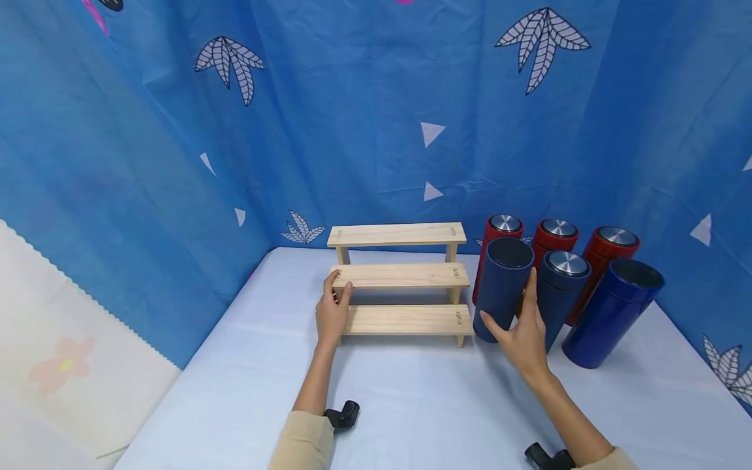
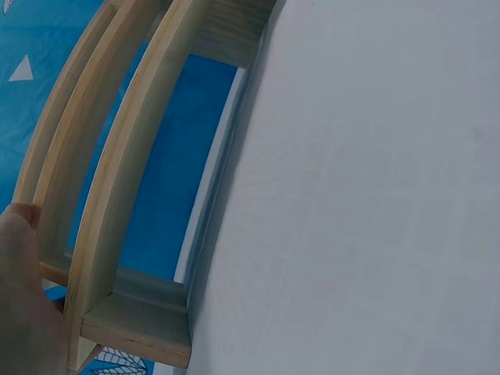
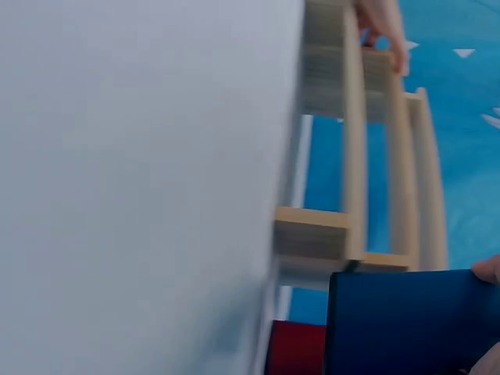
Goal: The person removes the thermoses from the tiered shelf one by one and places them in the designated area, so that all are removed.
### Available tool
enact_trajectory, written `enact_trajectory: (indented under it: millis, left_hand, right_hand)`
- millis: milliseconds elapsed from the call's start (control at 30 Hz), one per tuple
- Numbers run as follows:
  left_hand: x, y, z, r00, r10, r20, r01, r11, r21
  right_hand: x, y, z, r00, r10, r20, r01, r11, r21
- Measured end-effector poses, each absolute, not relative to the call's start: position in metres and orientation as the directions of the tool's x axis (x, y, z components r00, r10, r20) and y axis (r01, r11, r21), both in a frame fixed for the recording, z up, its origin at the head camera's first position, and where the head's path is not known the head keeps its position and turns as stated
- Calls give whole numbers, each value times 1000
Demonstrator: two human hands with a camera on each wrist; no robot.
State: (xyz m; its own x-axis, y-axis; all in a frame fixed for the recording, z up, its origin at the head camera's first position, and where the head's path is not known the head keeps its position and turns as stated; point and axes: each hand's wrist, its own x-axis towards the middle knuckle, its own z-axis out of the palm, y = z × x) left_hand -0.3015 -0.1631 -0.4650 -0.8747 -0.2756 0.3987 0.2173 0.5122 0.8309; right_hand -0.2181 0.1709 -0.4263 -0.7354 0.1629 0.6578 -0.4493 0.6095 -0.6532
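Observation:
A three-tier wooden step rack (image 1: 405, 275) stands at the middle of the table. My left hand (image 1: 331, 314) holds the left end of its middle step, thumb on the front edge. In my right hand (image 1: 525, 336) is a dark blue thermos bottle (image 1: 501, 294) with a dark top, gripped between thumb and fingers just right of the rack. The right wrist view shows the base of this bottle (image 3: 406, 322) raised off the table. Close on its right stands another dark blue bottle with a silver lid (image 1: 561, 287).
Three red bottles with silver lids (image 1: 608, 251) stand behind the blue ones. A glossy blue bottle (image 1: 611, 316) is at the far right. The white-covered table (image 1: 411, 398) meets a blue patterned curtain (image 1: 364, 130) at the back.

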Motion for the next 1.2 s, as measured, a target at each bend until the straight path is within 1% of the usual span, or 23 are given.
enact_trajectory:
  millis: [100, 400, 633, 933, 1000, 1067, 1200]
  left_hand:
    - [-300, -163, -465, -871, -274, 409, 226, 516, 826]
    - [-296, -164, -466, -875, -271, 402, 222, 514, 829]
    - [-299, -166, -466, -878, -283, 386, 200, 516, 833]
    - [-299, -169, -470, -874, -277, 399, 215, 515, 830]
    - [-299, -169, -471, -873, -278, 401, 217, 515, 829]
    - [-299, -170, -472, -875, -278, 396, 215, 510, 833]
    - [-298, -172, -470, -899, -266, 347, 202, 451, 869]
  right_hand:
    - [-218, 172, -438, -765, 182, 618, -408, 606, -683]
    - [-222, 174, -456, -811, 177, 557, -362, 595, -717]
    - [-223, 170, -456, -802, 161, 575, -381, 603, -700]
    - [-220, 168, -458, -796, 184, 577, -359, 624, -694]
    - [-217, 167, -456, -792, 181, 584, -359, 636, -683]
    - [-213, 167, -453, -774, 173, 609, -371, 656, -658]
    - [-199, 167, -440, -688, 123, 715, -454, 696, -556]
